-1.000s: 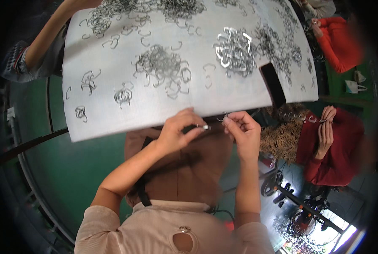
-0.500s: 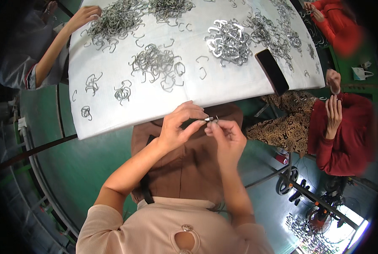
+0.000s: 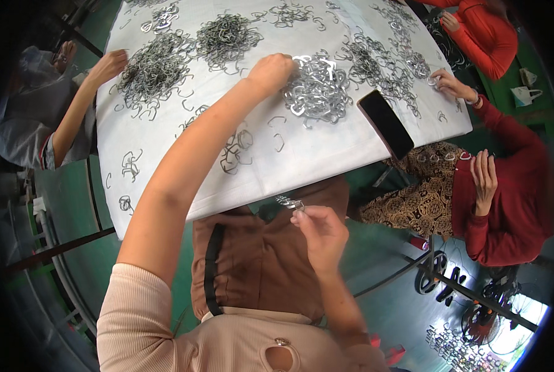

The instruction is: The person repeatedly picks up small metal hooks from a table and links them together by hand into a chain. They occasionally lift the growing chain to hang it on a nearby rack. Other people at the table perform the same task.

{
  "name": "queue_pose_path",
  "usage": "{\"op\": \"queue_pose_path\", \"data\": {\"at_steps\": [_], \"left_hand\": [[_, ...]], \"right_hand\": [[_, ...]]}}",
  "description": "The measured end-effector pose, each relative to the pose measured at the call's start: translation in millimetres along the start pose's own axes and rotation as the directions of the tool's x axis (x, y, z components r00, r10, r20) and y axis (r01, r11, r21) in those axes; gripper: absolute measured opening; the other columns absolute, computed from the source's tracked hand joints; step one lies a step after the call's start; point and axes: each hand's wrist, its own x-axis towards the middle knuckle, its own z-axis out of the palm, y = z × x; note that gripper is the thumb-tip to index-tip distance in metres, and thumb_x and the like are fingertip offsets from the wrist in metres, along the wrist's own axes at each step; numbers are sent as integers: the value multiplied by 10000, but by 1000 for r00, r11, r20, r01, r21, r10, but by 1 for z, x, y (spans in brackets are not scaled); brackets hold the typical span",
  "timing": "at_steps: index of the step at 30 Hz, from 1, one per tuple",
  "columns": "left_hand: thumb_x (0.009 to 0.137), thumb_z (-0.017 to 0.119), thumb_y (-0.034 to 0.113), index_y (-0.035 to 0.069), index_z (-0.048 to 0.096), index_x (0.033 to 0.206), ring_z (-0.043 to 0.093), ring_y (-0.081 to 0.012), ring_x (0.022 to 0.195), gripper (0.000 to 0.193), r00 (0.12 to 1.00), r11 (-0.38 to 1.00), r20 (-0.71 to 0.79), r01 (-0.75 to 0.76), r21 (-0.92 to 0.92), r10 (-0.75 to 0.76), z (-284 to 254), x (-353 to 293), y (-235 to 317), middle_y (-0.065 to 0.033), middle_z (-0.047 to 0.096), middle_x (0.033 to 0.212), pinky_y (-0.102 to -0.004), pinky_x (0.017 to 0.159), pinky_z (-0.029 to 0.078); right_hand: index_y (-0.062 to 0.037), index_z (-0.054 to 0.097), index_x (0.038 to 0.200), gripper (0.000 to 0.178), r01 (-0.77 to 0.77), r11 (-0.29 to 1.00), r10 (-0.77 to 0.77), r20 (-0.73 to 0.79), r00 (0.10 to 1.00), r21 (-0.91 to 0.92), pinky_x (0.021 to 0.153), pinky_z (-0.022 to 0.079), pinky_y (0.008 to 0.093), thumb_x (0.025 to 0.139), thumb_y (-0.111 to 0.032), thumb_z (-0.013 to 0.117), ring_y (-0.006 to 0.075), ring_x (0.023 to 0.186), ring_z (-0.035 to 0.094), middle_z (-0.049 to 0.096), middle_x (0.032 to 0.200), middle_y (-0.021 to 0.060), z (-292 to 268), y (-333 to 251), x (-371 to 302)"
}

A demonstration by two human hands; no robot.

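Note:
My left hand (image 3: 272, 73) reaches far over the white-covered table (image 3: 289, 162) to the left edge of a pile of shiny, bent metal pieces (image 3: 319, 93). Its fingertips are hidden at the pile, so what they grip does not show. Closer in, above my lap, my right hand (image 3: 321, 230) pinches a short bunch of small silver metal links (image 3: 289, 202) between thumb and forefinger. The links stick out to the left of the fingertips, just off the table's near edge. Under my left forearm lies a pile of duller, C-shaped metal pieces (image 3: 237, 150), partly covered.
A black phone (image 3: 386, 124) lies near the table's right front edge. More piles of dull metal pieces (image 3: 156, 71) spread across the far side. Co-workers' hands (image 3: 111, 65) work at the left edge and at the right (image 3: 453, 85). A green floor lies below.
My left hand has left my right hand and stretched forward to the shiny pile. My right hand has moved slightly down, still holding links. The maroon-sleeved co-worker now reaches onto the table.

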Motion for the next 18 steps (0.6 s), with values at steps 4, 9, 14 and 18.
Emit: {"op": "queue_pose_path", "data": {"at_steps": [4, 9, 14, 18], "left_hand": [[819, 680, 189, 39, 721, 948, 665, -230, 755, 202, 965, 899, -49, 221, -378, -258, -10, -7, -5, -100, 704, 877, -329, 702, 523], [853, 666, 260, 60, 720, 1008, 635, -141, 709, 259, 879, 680, -47, 331, -654, -474, -4, -45, -16, -58, 700, 837, -257, 651, 487], [880, 640, 272, 32, 695, 1033, 649, -120, 758, 290, 820, 311, 151, 371, -875, -552, -17, -66, -2, -91, 700, 892, -250, 693, 480], [888, 628, 224, 14, 670, 1042, 667, -124, 731, 264, 818, 257, 148, 339, -905, -556, -20, -86, 5, -90, 701, 860, -237, 636, 495]], "right_hand": [[29, 631, 876, 44, 60, 998, -60, -30, 998, 0, 649, 513, 223, 840, 19, 654, 93, 721, 641, 681, 793, 72, -2, 3, 6], [26, 631, 873, 47, 63, 998, -62, -28, 998, 30, 639, 509, 218, 839, 10, 659, 87, 705, 635, 680, 779, 64, -2, 3, 7], [53, 602, 904, 63, 25, 999, -25, 18, 1000, 27, 708, 550, 248, 850, 45, 632, 126, 767, 652, 672, 853, 104, -6, 10, 0], [51, 605, 907, 57, 37, 998, -36, 25, 999, -42, 700, 552, 248, 855, 42, 627, 125, 772, 653, 674, 854, 101, -4, 7, -2]]}}
